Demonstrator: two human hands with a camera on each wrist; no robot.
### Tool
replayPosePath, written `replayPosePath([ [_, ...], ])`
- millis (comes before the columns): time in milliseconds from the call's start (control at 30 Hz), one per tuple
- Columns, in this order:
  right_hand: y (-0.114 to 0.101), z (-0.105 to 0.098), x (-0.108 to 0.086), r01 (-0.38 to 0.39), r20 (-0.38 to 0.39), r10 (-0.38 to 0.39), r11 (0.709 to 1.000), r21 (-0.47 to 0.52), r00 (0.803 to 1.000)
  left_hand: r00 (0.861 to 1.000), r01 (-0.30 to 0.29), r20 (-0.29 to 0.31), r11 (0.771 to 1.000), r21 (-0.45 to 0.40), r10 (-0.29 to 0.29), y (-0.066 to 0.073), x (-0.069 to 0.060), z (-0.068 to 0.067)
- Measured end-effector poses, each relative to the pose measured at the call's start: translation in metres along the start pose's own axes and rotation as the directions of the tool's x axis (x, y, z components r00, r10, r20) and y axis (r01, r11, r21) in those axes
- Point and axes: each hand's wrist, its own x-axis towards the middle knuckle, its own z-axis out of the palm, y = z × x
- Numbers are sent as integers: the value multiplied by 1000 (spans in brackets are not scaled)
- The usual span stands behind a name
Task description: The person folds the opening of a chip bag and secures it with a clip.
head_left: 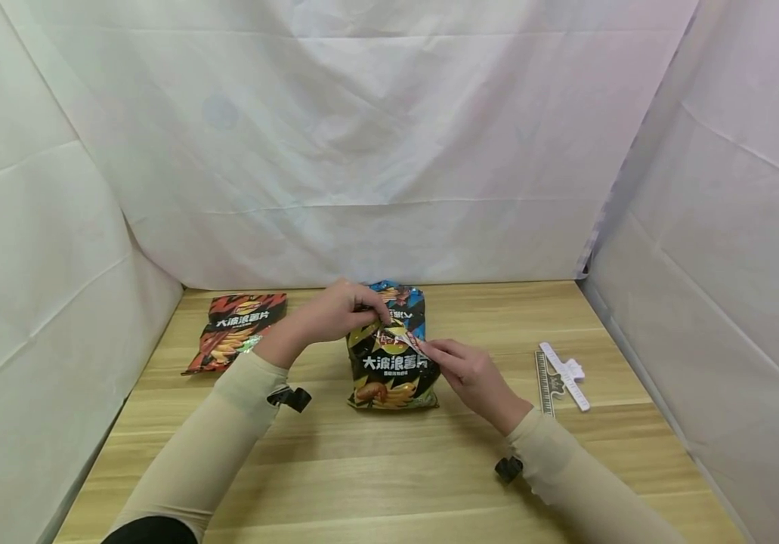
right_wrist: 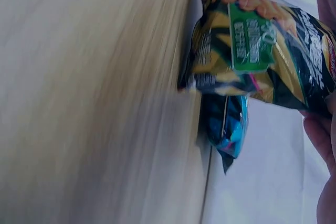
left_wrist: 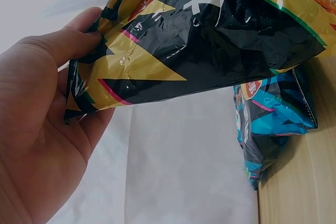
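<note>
A black and yellow chip bag [head_left: 394, 381] stands upright on the table in the middle of the head view. My left hand [head_left: 343, 311] grips its upper left corner, thumb in front and fingers behind, as the left wrist view shows. On the other side my right hand [head_left: 474, 375] pinches the upper right part, where a white and red strip crosses the top. Only part of the right hand's fingers shows in the right wrist view. Behind this bag is a blue and black chip bag [head_left: 416, 296], partly hidden by it.
A red and black chip bag [head_left: 242, 325] lies at the back left. On the right lie a white clip [head_left: 569, 375] and a grey strip with ruler-like marks [head_left: 543, 378]. White cloth [head_left: 362, 151] closes off the back and both sides of the wooden table [head_left: 389, 476].
</note>
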Motion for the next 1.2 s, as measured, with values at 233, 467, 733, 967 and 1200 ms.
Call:
replayPosePath([
  [233,1,-5,0,138,47,-132,978,-153,990,1000,12,20,1000,-10,-11,1,-2,0],
  [467,-2,-6,-2,89,67,-82,991,-101,994,1000,-2,32,1000,4,2,4,-1,1],
  [733,-6,3,-4,-71,-52,84,973,220,995,999,29,13,999,33,-30,5,1,5],
  [967,-14,6,1,-239,-67,283,897,371,957,998,68,7,998,18,-68,7,2,6],
  [1200,-18,6,4,-420,4,461,805,419,887,997,76,15,997,23,-76,7,2,6],
])
